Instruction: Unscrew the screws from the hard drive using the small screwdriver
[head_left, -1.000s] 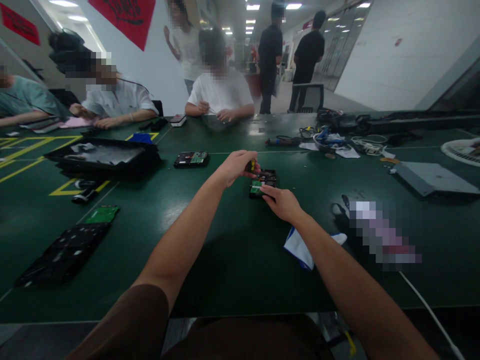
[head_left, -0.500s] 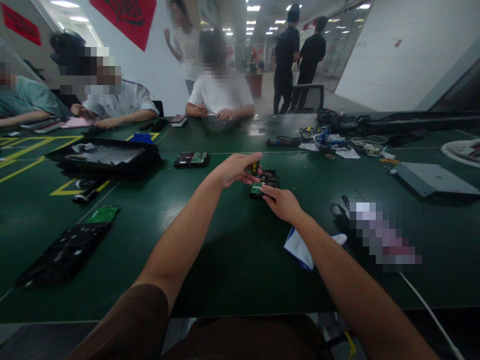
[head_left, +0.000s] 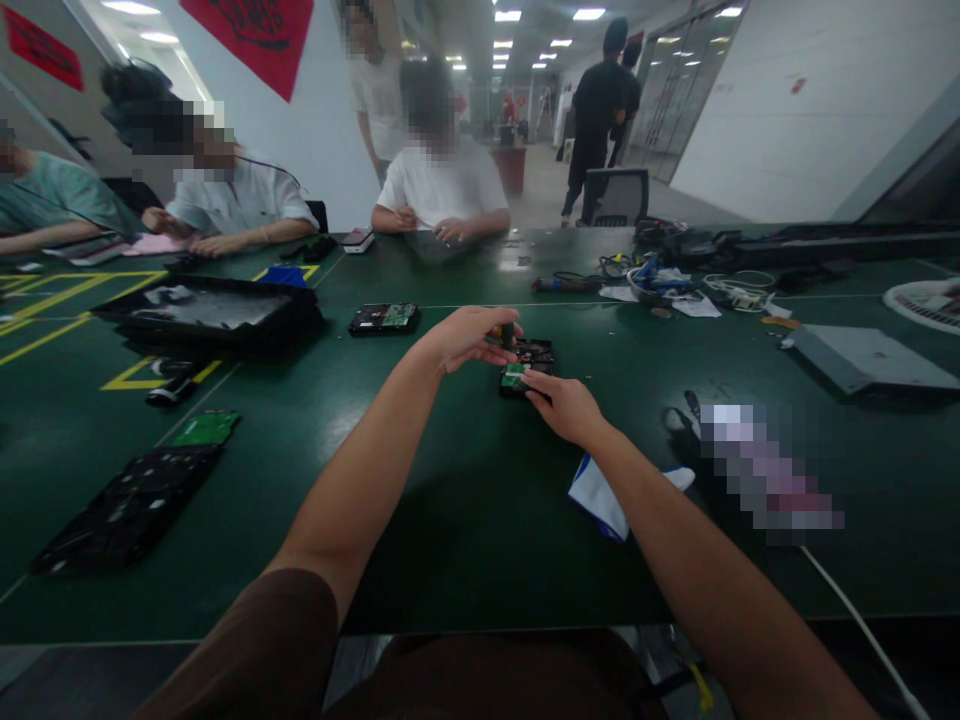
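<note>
On a green bench [head_left: 442, 460], a black, drive-like unit [head_left: 537, 355] with a green circuit board [head_left: 514, 377] lies ahead of the person. The left hand [head_left: 472, 338] grasps a dark-handled tool [head_left: 508, 336] above it; the right hand [head_left: 566, 408] rests fingers on its near right corner, grip unclear. The unit seems stiff, compactly heavy, its board fragile; its side edges look the safest hold.

Left hand [head_left: 480, 338] has its fingers round a dark upright tool [head_left: 508, 335] over a hard drive [head_left: 537, 354], right hand [head_left: 564, 404] touching the drive's near end, green board showing. White-blue cloth [head_left: 600, 496] near right forearm, black tray [head_left: 289, 318] and more drives [head_left: 127, 508] to the left, silver box [head_left: 874, 355] and cables [head_left: 660, 275] right; co-workers seated across green table [head_left: 450, 520].
</note>
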